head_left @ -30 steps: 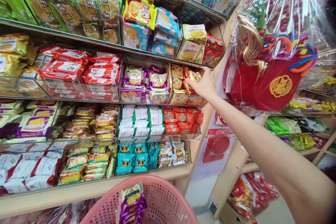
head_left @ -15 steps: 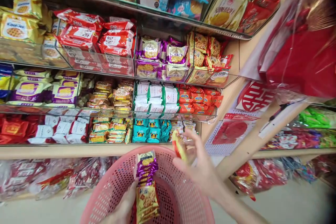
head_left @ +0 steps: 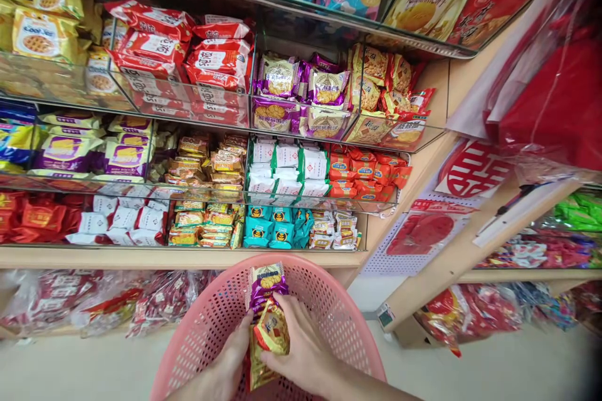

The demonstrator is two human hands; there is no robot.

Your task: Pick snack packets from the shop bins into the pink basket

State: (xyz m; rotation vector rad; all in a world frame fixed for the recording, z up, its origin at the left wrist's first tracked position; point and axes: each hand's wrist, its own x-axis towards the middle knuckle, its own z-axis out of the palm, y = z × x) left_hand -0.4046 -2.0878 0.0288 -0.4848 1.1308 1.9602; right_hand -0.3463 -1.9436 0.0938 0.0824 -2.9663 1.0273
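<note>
A pink perforated basket (head_left: 360, 332) stands below the shelves, in front of me. Over its opening, my left hand (head_left: 226, 354) grips a row of wrapped biscuit packets from the left side, with a purple-and-cream biscuit packet (head_left: 267, 277) at the far end and gold ones nearer me. My right hand (head_left: 308, 348) has its fingers around a gold-and-red biscuit packet (head_left: 273, 327), which lies against the top of that row. The left fingertips are partly hidden behind the packets. Most of the basket's bottom is covered by my hands.
Glass-fronted shelves hold purple biscuit packets (head_left: 327, 84), gold packets (head_left: 371, 91), red packets (head_left: 221, 56) and teal packets (head_left: 270, 229). Bagged goods (head_left: 160, 304) lie beneath the bottom shelf. A slanted wooden post (head_left: 423, 285) and a red plastic-wrapped item (head_left: 555, 113) stand at right.
My right hand has brought the gold-and-red packet down and left from beside the basket rim onto the row in my left hand. The view has shifted slightly.
</note>
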